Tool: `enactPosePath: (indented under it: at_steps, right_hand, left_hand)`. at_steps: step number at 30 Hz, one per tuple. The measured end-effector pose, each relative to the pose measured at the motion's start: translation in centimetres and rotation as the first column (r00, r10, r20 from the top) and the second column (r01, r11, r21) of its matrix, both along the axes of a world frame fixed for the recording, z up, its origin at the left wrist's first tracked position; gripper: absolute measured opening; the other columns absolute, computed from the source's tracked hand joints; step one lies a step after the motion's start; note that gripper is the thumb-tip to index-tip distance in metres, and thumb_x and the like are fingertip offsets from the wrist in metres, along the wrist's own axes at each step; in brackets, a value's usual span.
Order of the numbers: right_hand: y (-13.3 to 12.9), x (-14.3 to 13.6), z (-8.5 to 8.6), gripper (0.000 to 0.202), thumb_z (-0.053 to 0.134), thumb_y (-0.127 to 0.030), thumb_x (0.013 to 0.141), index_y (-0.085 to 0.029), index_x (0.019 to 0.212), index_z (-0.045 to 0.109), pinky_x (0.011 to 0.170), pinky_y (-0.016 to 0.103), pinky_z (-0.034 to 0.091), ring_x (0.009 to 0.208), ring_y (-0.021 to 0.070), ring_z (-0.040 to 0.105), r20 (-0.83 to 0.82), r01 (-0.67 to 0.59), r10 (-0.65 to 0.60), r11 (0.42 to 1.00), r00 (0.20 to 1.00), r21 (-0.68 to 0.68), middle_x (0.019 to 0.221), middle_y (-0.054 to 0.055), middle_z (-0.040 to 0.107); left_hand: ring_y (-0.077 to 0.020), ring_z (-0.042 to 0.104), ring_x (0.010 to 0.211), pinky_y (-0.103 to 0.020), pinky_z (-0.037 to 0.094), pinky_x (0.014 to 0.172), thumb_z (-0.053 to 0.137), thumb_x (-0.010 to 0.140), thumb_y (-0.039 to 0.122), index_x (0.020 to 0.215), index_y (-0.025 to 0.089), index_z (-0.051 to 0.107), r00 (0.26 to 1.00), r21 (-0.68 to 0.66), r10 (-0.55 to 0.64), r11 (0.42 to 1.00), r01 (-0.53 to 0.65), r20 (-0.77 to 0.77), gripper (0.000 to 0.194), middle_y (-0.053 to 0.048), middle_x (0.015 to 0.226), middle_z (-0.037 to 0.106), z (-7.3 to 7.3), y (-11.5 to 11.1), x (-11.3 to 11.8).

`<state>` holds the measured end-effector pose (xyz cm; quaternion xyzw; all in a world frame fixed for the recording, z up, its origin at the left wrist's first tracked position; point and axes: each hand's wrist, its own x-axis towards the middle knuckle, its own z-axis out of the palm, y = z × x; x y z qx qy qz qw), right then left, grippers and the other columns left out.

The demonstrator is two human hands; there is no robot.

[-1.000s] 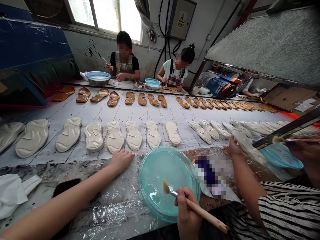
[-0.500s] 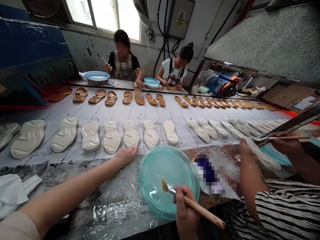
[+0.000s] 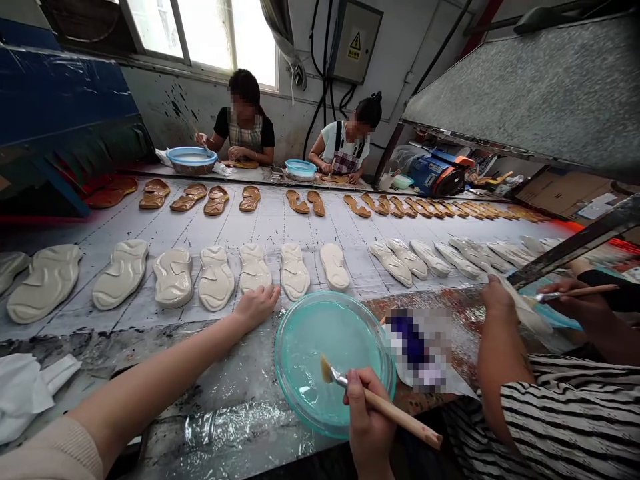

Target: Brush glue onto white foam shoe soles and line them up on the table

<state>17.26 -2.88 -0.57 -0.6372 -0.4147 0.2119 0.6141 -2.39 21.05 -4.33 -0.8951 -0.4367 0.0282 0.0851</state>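
Observation:
My right hand [image 3: 367,413] is closed around the wooden handle of a paintbrush [image 3: 383,405]. The brush's pale bristles hang over a round teal basin [image 3: 280,373] of cloudy liquid. My left hand [image 3: 256,307] reaches to the near edge of the belt, fingers stretched out and palm down, with nothing gripped. Just past its fingers lies a glossy off-white shoe sole [image 3: 255,267]; whether they touch is hard to make out. Another off-white sole [image 3: 295,271] lies to its right, and a narrower one [image 3: 335,265] sits behind the basin.
More white soles [image 3: 216,280] line the near side of the belt [image 3: 320,230]; brown soles [image 3: 216,200] line the far side. Two people sit opposite with blue basins [image 3: 192,159]. At right, a co-worker's hands [image 3: 500,300] hold a sole and a brush. Crumpled white paper [image 3: 25,393] lies left.
My left hand's fingers have straightened out to the right beside the sole. Across the belt, a person has taken a brown sole off it and lowered a brush to the blue basin.

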Motion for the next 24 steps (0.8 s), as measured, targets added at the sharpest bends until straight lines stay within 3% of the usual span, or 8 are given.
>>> enactPosePath:
  at_steps: [8,13,18,24]
  right_hand:
    - [0.6,-0.3,-0.4,0.036,0.058,-0.048,0.091,-0.019,0.07,0.059,0.058,0.024,0.04,0.059,0.0107,0.047,-0.06,0.048,-0.048,0.999,0.997,0.002,0.063,-0.003,0.049]
    - [0.9,-0.4,-0.8,0.038,0.059,-0.051,0.09,-0.019,0.071,0.059,0.056,0.022,0.041,0.056,0.0096,0.046,-0.132,0.088,-0.088,0.996,0.987,-0.002,0.06,-0.004,0.047]
    - [1.0,-0.6,-0.8,0.04,0.057,-0.055,0.09,-0.019,0.073,0.058,0.051,0.02,0.041,0.05,0.0092,0.047,-0.211,0.124,-0.123,0.992,0.97,-0.008,0.053,-0.006,0.045]
    - [1.2,-1.4,-1.1,0.047,0.057,-0.062,0.087,-0.019,0.066,0.056,0.047,0.021,0.039,0.045,0.0093,0.045,-0.284,0.136,-0.135,0.991,0.949,-0.018,0.048,-0.005,0.045]
  left_hand:
    - [-0.0212,0.067,0.095,-0.04,0.059,0.078,0.062,0.094,0.034,0.124,0.017,0.059,1.0,0.119,-0.008,0.993,0.007,0.004,0.035,-0.009,0.117,0.065,-0.5,1.9,1.1]
    - [-0.0233,0.066,0.101,-0.044,0.058,0.083,0.062,0.093,0.033,0.126,0.018,0.058,0.997,0.206,-0.073,0.976,0.067,0.023,0.036,-0.01,0.123,0.063,0.2,3.7,2.9]
    - [-0.0267,0.062,0.112,-0.05,0.054,0.093,0.063,0.093,0.033,0.126,0.018,0.059,0.963,0.235,-0.267,0.938,0.254,0.027,0.037,-0.011,0.13,0.061,1.9,6.5,7.1]
    - [-0.0258,0.063,0.109,-0.05,0.054,0.092,0.063,0.092,0.034,0.122,0.018,0.061,0.918,0.155,-0.397,0.906,0.394,-0.014,0.034,-0.01,0.126,0.063,3.1,10.5,12.9]
